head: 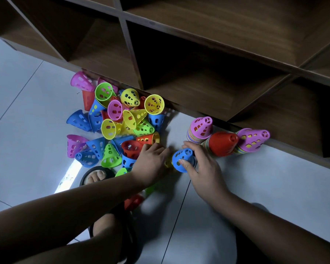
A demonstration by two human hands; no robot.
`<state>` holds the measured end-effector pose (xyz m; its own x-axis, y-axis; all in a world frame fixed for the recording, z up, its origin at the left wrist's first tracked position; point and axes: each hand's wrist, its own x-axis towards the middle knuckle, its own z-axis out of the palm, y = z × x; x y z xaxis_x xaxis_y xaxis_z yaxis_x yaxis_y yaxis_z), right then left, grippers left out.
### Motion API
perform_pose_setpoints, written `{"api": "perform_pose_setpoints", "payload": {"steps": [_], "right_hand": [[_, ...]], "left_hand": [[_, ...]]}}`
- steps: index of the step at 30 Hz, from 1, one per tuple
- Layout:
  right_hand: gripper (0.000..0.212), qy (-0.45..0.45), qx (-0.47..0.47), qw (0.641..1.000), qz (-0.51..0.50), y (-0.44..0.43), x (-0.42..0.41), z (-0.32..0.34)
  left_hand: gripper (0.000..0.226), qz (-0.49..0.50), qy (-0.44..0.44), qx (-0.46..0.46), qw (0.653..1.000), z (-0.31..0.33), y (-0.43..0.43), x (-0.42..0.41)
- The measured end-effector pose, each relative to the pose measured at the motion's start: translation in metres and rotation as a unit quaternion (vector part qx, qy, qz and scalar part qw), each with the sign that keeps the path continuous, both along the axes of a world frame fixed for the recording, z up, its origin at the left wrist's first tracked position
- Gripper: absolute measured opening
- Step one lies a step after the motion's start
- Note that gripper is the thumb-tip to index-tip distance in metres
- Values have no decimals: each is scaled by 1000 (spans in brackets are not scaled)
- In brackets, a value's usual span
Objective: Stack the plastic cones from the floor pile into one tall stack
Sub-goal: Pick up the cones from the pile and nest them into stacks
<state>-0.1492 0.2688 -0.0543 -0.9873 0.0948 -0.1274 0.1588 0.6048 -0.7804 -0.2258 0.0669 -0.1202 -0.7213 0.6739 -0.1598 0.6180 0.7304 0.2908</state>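
Several dark wooden compartments of a shelf unit (198, 73) fill the view beyond both hands, its base edge running diagonally just past the fingertips. Pale tiled floor (274, 187) lies under both hands and forearms.

To the left of the left hand (151, 161) and beyond it, a loose pile (118, 122) of perforated plastic cones in pink, green, yellow, blue and red sprawls against the shelf base, the cones lying at all angles. Just beyond the right hand (204, 172), three short nested stacks stand tilted in a row along the shelf base: a pink-topped stack (200, 130) nearest the gap between the hands, a red-topped stack (222, 143) beside it, and a second pink-topped stack (252, 140) farthest to the right.

A foot in a black sandal (95, 176) shows just left of the left forearm.

The left hand reaches palm down to the near edge of the pile, its fingertips at a red cone (131, 148); whether it grips anything cannot be told. The right hand pinches a single blue cone (183, 159) between thumb and curled fingers, between the two hands and just short of the stacks.
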Motion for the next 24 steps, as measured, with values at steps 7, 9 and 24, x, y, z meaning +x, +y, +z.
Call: {"api": "perform_pose_setpoints", "payload": {"steps": [7, 9, 24], "right_hand": [[41, -14, 79, 993, 84, -2, 0, -31], [39, -8, 96, 989, 110, -1, -5, -36], [38, -8, 239, 874, 424, -34, -35, 6]], "left_hand": [[50, 8, 17, 54, 998, 19, -26, 0], [49, 20, 19, 71, 997, 28, -43, 2], [49, 61, -101, 64, 991, 43, -136, 27]]}}
